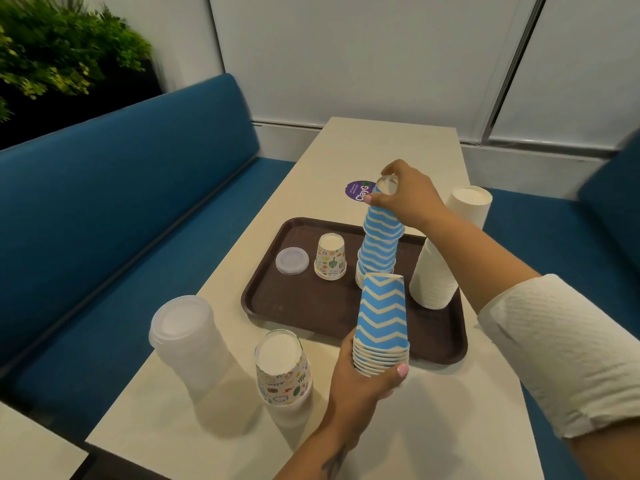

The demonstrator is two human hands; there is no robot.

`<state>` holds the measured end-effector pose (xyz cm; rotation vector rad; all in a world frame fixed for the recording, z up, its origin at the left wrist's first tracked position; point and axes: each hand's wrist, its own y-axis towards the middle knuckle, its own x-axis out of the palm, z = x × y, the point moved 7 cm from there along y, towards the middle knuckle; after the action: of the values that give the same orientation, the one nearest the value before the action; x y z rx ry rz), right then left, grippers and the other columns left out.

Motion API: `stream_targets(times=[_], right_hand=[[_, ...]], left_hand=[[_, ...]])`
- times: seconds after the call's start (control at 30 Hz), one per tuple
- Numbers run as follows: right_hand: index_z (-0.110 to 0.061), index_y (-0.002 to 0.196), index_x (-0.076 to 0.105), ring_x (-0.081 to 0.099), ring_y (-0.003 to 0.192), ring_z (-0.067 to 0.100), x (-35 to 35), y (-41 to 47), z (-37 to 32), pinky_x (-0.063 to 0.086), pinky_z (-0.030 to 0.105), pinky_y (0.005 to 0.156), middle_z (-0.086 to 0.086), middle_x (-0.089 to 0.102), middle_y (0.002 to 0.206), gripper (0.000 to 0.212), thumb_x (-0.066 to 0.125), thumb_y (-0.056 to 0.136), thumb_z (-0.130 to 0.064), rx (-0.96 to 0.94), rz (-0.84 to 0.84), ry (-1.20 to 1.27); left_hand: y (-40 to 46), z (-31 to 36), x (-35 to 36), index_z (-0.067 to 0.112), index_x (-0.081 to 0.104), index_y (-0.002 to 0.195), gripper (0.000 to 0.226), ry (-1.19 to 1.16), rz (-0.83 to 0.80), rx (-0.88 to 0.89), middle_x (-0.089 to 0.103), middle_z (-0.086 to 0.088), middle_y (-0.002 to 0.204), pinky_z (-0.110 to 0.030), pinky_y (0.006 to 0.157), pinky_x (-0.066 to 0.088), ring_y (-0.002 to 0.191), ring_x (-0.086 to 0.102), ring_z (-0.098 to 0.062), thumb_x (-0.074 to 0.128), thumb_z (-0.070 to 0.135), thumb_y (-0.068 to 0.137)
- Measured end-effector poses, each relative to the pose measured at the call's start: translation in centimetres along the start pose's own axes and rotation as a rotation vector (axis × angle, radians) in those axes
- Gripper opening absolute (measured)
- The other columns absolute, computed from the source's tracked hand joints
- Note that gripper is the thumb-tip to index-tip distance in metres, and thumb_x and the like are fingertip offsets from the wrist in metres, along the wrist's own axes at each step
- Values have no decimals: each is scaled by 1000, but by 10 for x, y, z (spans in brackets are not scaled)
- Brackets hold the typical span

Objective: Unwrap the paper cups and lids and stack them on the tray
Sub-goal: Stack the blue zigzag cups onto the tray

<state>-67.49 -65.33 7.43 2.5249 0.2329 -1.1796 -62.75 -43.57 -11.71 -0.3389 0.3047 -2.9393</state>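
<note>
A brown tray (298, 313) lies on the beige table. On it stand a tall upside-down stack of blue zigzag cups (379, 244), a single patterned cup (330, 258), a clear lid (292, 260) and a white cup stack (434, 271). My right hand (403, 195) grips the top of the tall blue stack. My left hand (360, 379) holds a shorter stack of blue zigzag cups (382, 320) by its rims, over the tray's near edge.
On the table in front of the tray stand a wrapped stack of clear lids (187, 344) and a stack of patterned cups (282, 372). A purple sticker (356, 190) marks the table. Blue benches (121, 202) flank both sides.
</note>
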Motion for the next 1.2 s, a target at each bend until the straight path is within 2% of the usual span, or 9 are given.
stream_targets(times=[0.13, 0.3, 0.47, 0.6, 0.73, 0.83, 0.9, 1.03, 1.2], right_hand=[[-10, 130, 46, 52, 117, 27, 24, 0, 13, 40, 31, 84, 11, 54, 131, 63, 74, 80, -38, 29, -81, -12], [-11, 133, 44, 50, 117, 29, 53, -6, 33, 37, 30, 85, 12, 52, 133, 67, 75, 79, -37, 88, -204, -43], [-15, 133, 41, 53, 114, 28, 69, -13, 52, 46, 35, 88, 12, 53, 133, 69, 76, 78, -36, 160, -267, -73], [-16, 143, 33, 47, 125, 30, 70, -16, 54, 42, 36, 96, 11, 45, 144, 79, 74, 80, -40, 168, -317, -98], [-15, 144, 35, 46, 128, 28, 41, -18, 33, 39, 34, 99, 9, 47, 144, 70, 62, 88, -46, 84, -190, -53], [-17, 133, 50, 56, 111, 20, 13, -28, 11, 45, 32, 90, 2, 59, 126, 56, 55, 90, -52, 23, -98, 38], [-20, 123, 57, 56, 98, 14, 5, -39, 4, 47, 28, 83, -2, 61, 112, 53, 55, 86, -59, 25, -188, 67], [-22, 118, 57, 58, 98, 15, 11, -64, 9, 50, 26, 80, -2, 58, 113, 54, 63, 80, -59, 69, -508, -17], [-17, 109, 62, 66, 91, 18, 6, -72, 19, 59, 31, 78, 5, 64, 109, 46, 71, 77, -50, 129, -533, 131]], left_hand=[[4, -1, -2, 23, 54, 123, 72, -1, 8, 3, 71, 0, 106, -40, 77, 59, 94, 69, -24, 84, 35, 59], [4, -3, -2, 24, 55, 120, 71, -10, 10, 3, 72, 0, 105, -38, 75, 59, 91, 70, -23, 84, 35, 56], [6, -4, -3, 25, 55, 120, 72, -23, 21, 3, 72, 1, 105, -35, 72, 59, 93, 70, -22, 84, 35, 55], [7, -2, -2, 28, 54, 120, 74, -23, 23, 2, 72, 4, 105, -33, 72, 59, 93, 70, -20, 84, 38, 53], [9, 3, 2, 31, 53, 118, 75, -36, 27, -3, 72, 6, 102, -35, 74, 58, 88, 71, -17, 83, 41, 50], [11, 9, 6, 37, 50, 122, 80, -58, 41, 0, 71, 7, 106, -36, 75, 59, 94, 70, -17, 83, 41, 49], [12, 13, 9, 40, 47, 124, 85, -76, 50, -1, 70, 8, 110, -36, 74, 59, 97, 70, -17, 85, 41, 48], [12, 21, 16, 38, 43, 128, 92, -85, 46, 13, 68, 6, 113, -36, 74, 59, 98, 70, -17, 85, 41, 47], [7, 22, 24, 35, 41, 133, 97, -79, 25, 3, 67, 6, 114, -37, 74, 59, 98, 70, -17, 86, 41, 48]])
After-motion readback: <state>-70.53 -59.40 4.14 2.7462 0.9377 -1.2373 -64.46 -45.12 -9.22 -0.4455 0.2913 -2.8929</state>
